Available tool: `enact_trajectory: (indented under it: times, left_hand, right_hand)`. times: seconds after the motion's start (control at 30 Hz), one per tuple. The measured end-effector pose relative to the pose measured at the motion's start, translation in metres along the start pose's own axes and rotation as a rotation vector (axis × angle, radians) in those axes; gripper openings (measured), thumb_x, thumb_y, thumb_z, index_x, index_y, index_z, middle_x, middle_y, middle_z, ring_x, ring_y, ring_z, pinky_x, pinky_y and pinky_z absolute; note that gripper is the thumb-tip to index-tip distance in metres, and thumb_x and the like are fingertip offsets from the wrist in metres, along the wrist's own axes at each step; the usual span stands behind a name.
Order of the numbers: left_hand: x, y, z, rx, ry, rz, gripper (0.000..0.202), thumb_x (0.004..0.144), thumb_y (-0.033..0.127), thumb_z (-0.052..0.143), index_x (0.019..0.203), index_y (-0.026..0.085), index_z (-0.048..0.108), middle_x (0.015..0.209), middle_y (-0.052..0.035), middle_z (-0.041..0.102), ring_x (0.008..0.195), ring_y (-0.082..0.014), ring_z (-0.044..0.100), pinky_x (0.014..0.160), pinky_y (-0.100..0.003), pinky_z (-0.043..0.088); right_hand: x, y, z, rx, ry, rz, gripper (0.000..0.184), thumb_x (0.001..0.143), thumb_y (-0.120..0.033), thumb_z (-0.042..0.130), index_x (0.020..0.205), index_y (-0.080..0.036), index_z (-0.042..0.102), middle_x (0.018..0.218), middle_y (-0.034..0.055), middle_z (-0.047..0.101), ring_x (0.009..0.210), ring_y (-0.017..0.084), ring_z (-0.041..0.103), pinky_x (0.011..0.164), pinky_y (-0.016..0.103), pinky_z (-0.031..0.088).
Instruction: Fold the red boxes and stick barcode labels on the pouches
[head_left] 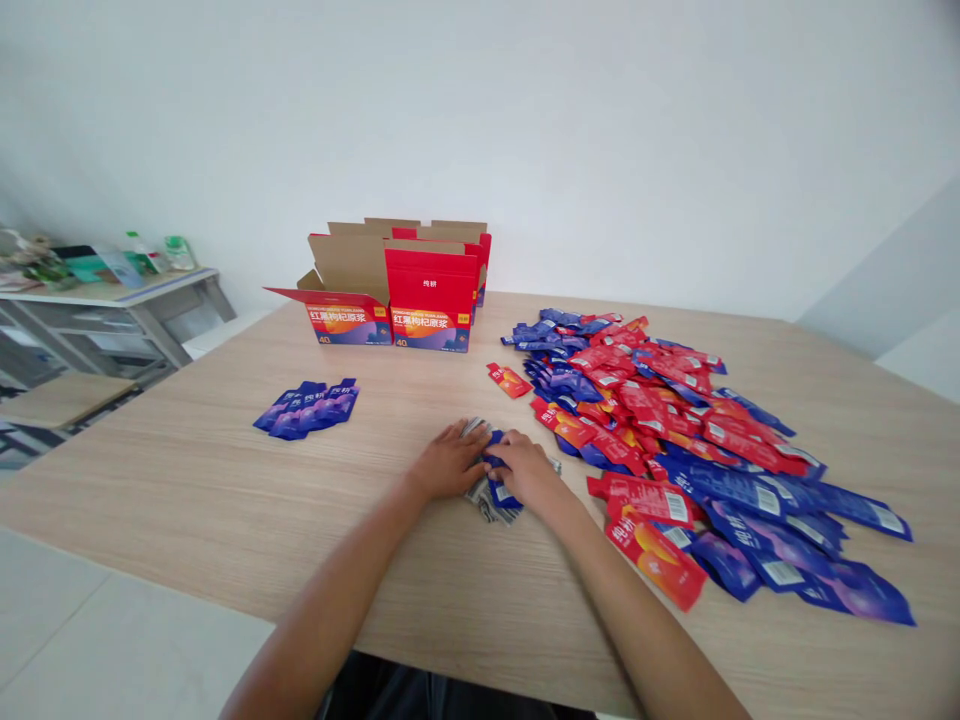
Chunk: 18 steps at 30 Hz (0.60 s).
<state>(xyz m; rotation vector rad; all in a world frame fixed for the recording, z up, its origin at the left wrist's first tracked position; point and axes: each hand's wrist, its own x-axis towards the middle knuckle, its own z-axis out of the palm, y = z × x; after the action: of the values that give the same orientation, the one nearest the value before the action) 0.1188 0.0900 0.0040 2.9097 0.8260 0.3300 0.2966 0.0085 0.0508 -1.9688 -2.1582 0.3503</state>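
A blue pouch (504, 494) lies on a crumpled grey striped cloth (487, 512) near the middle of the table. My left hand (448, 462) is over the cloth's left side, its fingers closed on the fabric and its thumb by the pouch. From the right, my right hand (527, 465) has its fingers bent onto the blue pouch and partly covers it. More of the cloth shows beyond that hand. Just behind the hands lies a single red pouch (508, 380).
A large heap of red and blue pouches (637, 400) spreads over the table's right side. Several blue pouches (307, 408) lie fanned out on the left. Open red-and-blue cardboard boxes (429, 325) stand at the back. A side desk (112, 292) holds bottles at far left.
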Motion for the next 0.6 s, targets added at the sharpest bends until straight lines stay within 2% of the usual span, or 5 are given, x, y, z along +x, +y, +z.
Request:
enact_trajectory:
  times: [0.13,0.23,0.33,0.47,0.6]
  left_hand:
    - [0.000,0.000,-0.009,-0.009,-0.068,-0.030,0.074,0.097,0.059,0.044,0.155,0.013,0.037,0.161,-0.0130,0.036,0.151,-0.0342,0.027,0.122,-0.047,0.027]
    - [-0.002,-0.001,-0.012,0.002,-0.058,-0.058,0.079,0.094,0.065,0.045,0.156,0.016,0.036,0.163,-0.0122,0.032,0.154,-0.0356,0.016,0.124,-0.052,0.021]
    - [-0.005,-0.002,-0.009,0.008,-0.027,-0.124,0.086,0.090,0.073,0.046,0.156,0.019,0.034,0.166,-0.0120,0.025,0.155,-0.0371,0.010,0.124,-0.056,0.016]
    - [-0.006,-0.007,-0.009,-0.035,-0.100,-0.135,0.104,0.078,0.082,0.054,0.158,0.020,0.029,0.166,-0.0142,0.021,0.153,-0.0394,0.017,0.123,-0.055,0.018]
    - [-0.006,-0.008,-0.016,-0.039,-0.156,-0.116,0.116,0.069,0.087,0.057,0.159,0.019,0.026,0.167,-0.0146,0.019,0.153,-0.0407,0.015,0.124,-0.055,0.014]
  right_hand:
    - [0.015,0.012,0.008,-0.007,0.140,0.130,0.034,0.095,-0.029,0.060,0.127,-0.032,0.068,0.137,0.0091,0.057,0.122,0.027,0.051,0.098,0.041,0.036]
    - [0.017,0.014,0.008,-0.087,0.197,0.159,0.036,0.098,-0.029,0.053,0.132,-0.027,0.065,0.142,0.0129,0.055,0.123,0.030,0.051,0.098,0.045,0.037]
    - [0.008,0.005,0.005,-0.182,0.121,0.072,0.038,0.098,-0.026,0.048,0.131,-0.022,0.066,0.138,0.0170,0.058,0.119,0.032,0.054,0.094,0.045,0.040]
    - [-0.009,-0.012,0.005,-0.235,-0.007,-0.018,0.031,0.093,-0.027,0.055,0.119,-0.023,0.072,0.122,0.0164,0.066,0.112,0.032,0.056,0.092,0.044,0.040]
    - [-0.005,-0.017,0.012,-0.229,0.085,0.060,0.037,0.092,-0.024,0.056,0.127,-0.027,0.068,0.138,0.0169,0.057,0.119,0.035,0.052,0.094,0.049,0.038]
